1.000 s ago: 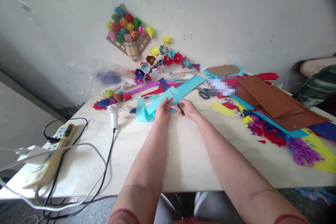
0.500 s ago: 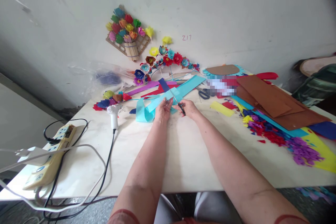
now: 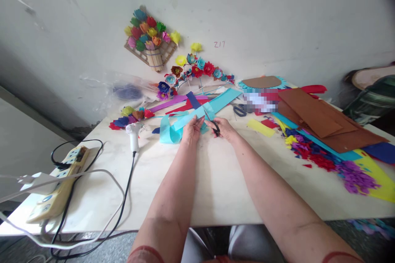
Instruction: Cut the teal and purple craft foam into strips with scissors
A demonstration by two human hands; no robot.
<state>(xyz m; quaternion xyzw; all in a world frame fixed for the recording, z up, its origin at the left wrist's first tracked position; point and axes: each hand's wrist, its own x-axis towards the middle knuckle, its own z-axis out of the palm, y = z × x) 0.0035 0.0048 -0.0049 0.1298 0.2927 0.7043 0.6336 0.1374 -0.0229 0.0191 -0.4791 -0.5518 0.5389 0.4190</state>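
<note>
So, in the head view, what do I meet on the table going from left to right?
First the power strip → glue gun → left hand on the light blue paper → right hand with scissors → yellow paper piece → brown sheets.

Left hand [image 3: 191,129] grips turquoise paper strip [image 3: 185,121]; right hand [image 3: 224,128] holds black-handled scissors [image 3: 212,124] against it

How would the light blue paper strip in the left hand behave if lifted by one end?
Probably floppy: the light blue paper strip curls into a loop beside the left hand. Likely very light, since it looks thin and sheet-like. It may tear easily near where the scissors in the right hand meet it.
</note>
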